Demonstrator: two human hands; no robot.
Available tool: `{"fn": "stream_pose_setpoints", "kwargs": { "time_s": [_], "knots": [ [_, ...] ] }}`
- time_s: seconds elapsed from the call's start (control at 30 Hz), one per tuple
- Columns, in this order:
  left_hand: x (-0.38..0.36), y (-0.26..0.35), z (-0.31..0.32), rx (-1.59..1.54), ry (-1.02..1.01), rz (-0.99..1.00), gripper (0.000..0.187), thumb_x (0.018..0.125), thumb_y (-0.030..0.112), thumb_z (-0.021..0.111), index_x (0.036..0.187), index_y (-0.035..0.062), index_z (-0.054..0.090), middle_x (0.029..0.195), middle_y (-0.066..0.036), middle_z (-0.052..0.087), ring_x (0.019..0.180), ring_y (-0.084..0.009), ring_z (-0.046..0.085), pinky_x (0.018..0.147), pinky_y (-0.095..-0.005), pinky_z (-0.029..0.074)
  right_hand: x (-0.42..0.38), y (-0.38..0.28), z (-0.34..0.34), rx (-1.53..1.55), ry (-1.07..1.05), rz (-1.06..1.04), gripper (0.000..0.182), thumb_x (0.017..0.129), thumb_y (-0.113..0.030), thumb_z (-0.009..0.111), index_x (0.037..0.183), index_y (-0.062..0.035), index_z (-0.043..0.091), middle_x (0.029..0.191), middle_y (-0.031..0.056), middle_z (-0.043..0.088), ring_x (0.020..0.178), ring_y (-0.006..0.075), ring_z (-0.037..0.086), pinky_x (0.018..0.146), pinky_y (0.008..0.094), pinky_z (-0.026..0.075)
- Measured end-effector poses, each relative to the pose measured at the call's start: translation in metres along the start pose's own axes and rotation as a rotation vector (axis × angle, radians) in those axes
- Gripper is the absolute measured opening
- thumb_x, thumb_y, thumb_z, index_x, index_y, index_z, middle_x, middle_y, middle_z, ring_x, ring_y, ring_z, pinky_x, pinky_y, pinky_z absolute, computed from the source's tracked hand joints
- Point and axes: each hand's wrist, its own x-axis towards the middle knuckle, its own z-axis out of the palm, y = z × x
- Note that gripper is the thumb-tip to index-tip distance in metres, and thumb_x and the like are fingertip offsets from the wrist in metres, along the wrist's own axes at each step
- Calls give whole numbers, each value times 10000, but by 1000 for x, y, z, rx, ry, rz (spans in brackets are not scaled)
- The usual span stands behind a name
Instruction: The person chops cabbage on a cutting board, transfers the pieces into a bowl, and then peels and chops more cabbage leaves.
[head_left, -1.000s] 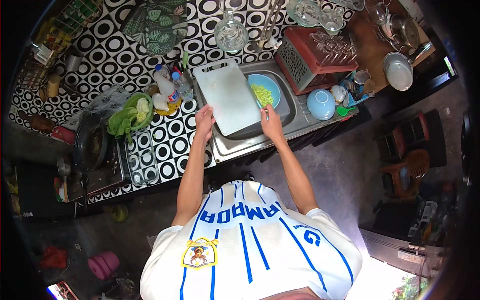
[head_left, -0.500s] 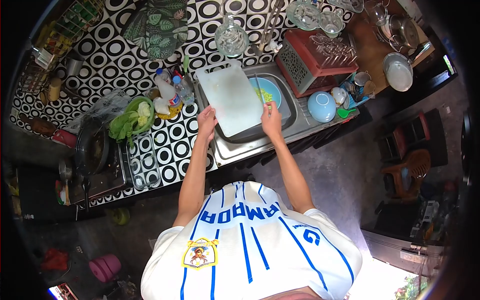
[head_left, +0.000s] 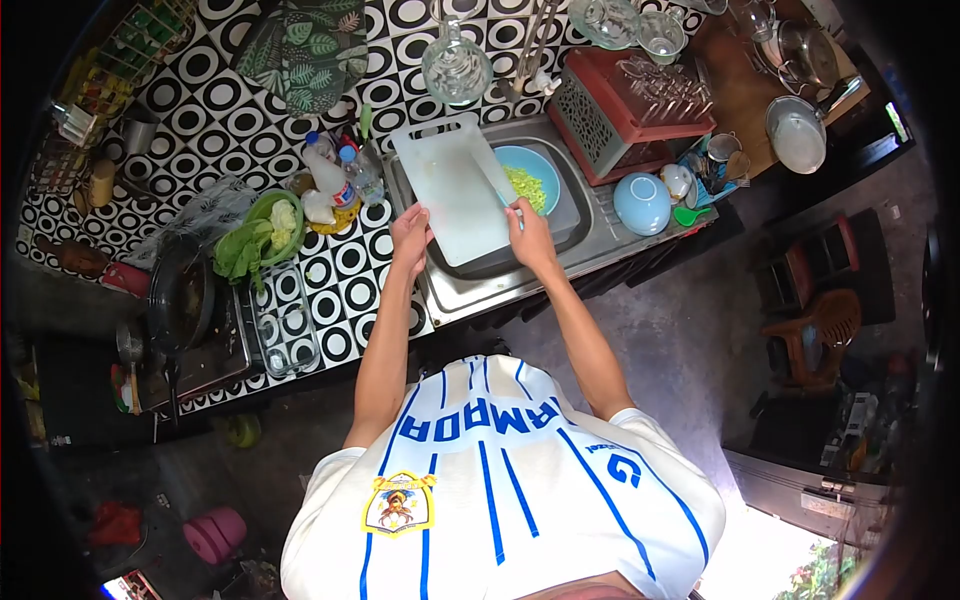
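Observation:
A white cutting board [head_left: 455,190] is held over the sink, its handle slot at the far end. My left hand [head_left: 410,236] is closed on its near left edge. In my right hand [head_left: 530,236] is a knife [head_left: 496,186], its blade lying along the board's right side. Just right of the board, a light blue bowl [head_left: 548,172] in the sink holds chopped green pieces [head_left: 524,186]. The board hides the bowl's left part.
The steel sink [head_left: 455,298] is set into a patterned counter. At left are a green basket of leafy vegetables [head_left: 262,240], plastic bottles [head_left: 330,180] and a wok [head_left: 182,290]. A red rack [head_left: 625,115] and an upturned blue bowl [head_left: 642,204] stand at right.
The knife has moved left from over the blue bowl to the board's right side, with my right hand shifting left. More of the chopped green pieces shows. The board stays nearly in place.

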Motion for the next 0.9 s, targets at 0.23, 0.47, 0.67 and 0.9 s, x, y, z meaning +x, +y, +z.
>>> {"fn": "stream_pose_setpoints", "kwargs": {
  "time_s": [0.23,0.47,0.67,0.9],
  "knots": [
    [-12,0,-21,-13,-2,14,398,1013,146,551,1366,-29,498,1159,-76,670,982,-126,653,831,-258,546,-12,0,-15,-102,149,44,249,934,-272,638,1092,-86,592,876,248,684,870,487,635,725,540,484],
    [-21,-1,-40,-32,12,15,383,1020,130,534,1361,-39,493,1191,-101,663,1007,-158,653,859,-286,552,-13,20,-27,-242,146,114,258,878,-254,695,1088,-117,634,914,219,700,896,473,643,746,537,498],
    [-21,-9,-45,-10,27,-4,377,1023,138,534,1355,-38,497,1194,-109,661,1018,-159,650,885,-299,547,-9,36,-22,-23,143,81,258,913,-237,664,1088,-50,643,777,196,689,751,379,687,665,445,503],
    [-43,-8,-61,-31,75,-26,385,1039,138,502,1371,-56,474,1202,-124,658,1033,-165,655,889,-312,555,-19,29,-6,227,174,126,251,941,-214,661,1065,4,651,673,46,645,597,101,574,570,284,437]
  ]
}}
